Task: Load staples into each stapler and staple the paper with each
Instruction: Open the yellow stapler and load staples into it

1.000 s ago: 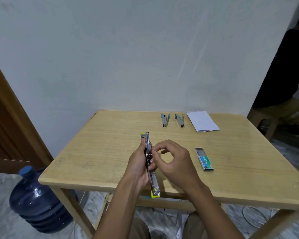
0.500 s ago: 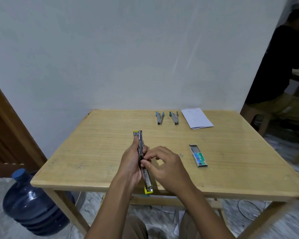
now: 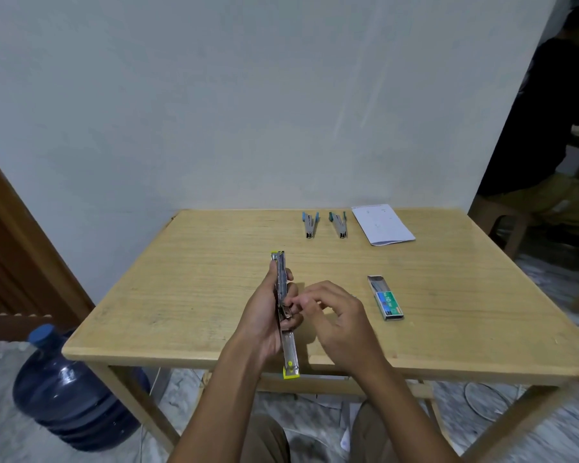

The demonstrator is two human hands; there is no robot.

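From my head camera, looking down: my left hand (image 3: 264, 315) has its grip closed around a yellow-trimmed stapler (image 3: 284, 312), which is swung fully open into one long metal strip, held above the near part of the wooden desk (image 3: 188, 279). Its near yellow end pokes past the desk edge toward me. My right hand (image 3: 338, 322) sits just beside it, fingertips (image 3: 298, 300) pinched together at the stapler's middle; whether they hold staples is too small to tell. To the right on the desk lies an open staple box (image 3: 385, 298). Along the far edge rest a blue stapler (image 3: 310, 224), a green stapler (image 3: 339, 224) beside it, and a sheet of white paper (image 3: 381, 224). A blue water jug (image 3: 71, 389) stands on the floor at left.
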